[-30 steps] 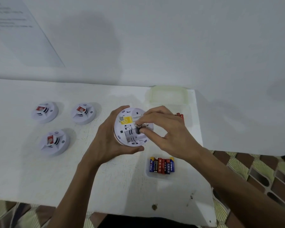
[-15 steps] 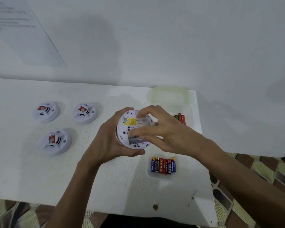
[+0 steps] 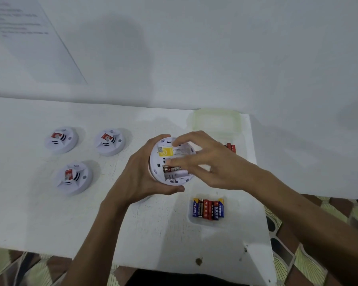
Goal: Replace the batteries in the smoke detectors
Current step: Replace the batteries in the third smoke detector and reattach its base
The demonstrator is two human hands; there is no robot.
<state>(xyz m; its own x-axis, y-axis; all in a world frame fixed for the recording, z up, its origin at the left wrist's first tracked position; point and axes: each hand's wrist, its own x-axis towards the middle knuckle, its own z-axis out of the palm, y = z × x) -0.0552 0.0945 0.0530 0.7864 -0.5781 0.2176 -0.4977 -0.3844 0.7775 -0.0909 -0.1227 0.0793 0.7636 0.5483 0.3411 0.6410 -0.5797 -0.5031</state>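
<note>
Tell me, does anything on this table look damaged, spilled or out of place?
Nothing is spilled or broken. Small oddities: a brown stain marks the white table near its front edge, and the batteries in the clear tray are of mixed brands. The smoke detector in the left hand lies open, which fits the job.

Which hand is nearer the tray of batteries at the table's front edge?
Right. The right hand hovers just beyond the tray, fingers on the smoke detector; the left hand grips the detector farther left.
</note>
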